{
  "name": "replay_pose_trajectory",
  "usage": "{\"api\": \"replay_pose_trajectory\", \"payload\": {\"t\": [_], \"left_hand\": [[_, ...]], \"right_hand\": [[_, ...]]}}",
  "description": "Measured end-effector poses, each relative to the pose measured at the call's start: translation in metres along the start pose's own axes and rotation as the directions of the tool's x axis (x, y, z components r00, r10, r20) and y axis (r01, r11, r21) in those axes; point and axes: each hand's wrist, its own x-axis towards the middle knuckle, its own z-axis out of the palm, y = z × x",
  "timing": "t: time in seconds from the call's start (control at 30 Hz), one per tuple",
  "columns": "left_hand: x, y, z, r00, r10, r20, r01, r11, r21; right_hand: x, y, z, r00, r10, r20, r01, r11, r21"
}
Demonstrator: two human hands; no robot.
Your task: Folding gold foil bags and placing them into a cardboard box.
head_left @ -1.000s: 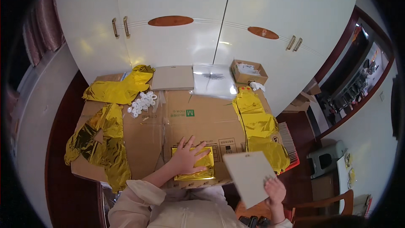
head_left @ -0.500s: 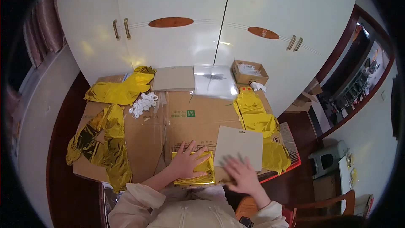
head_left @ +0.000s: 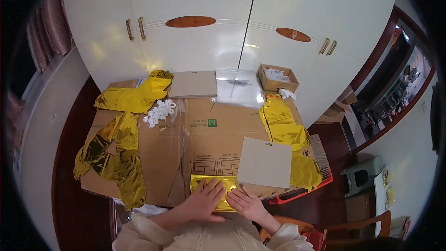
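At the near edge of the cardboard, the folded gold foil lies beneath my two hands. My left hand rests on it flat, fingers a little spread; my right hand lies flattened at its right side, fingers close together. Just to the right, a grey card overlaps a long gold sheet. Farther off sit white rings and a small box.
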Motion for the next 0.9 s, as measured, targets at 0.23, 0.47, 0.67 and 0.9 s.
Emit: {"api": "replay_pose_trajectory", "payload": {"t": [0.23,0.47,0.67,0.9], "left_hand": [[-0.035,0.014,0.018,0.987,0.018,-0.162,0.016,0.978,0.206],[-0.039,0.014,-0.008,0.959,0.045,-0.279,-0.014,0.993,0.113],[-0.003,-0.01,-0.063,0.999,-0.037,-0.029,0.033,0.991,-0.132],[0.155,-0.093,-0.049,0.979,0.094,0.182,0.065,0.703,-0.708]], "right_hand": [[0.006,-0.006,-0.016,0.995,-0.062,-0.078,0.064,0.998,0.023],[0.013,-0.005,-0.039,0.983,-0.077,-0.166,0.095,0.99,0.103],[0.005,0.014,-0.05,0.926,0.296,-0.235,-0.182,0.893,0.411],[0.005,0.116,-0.044,0.553,0.832,-0.027,-0.359,0.268,0.894]]}}
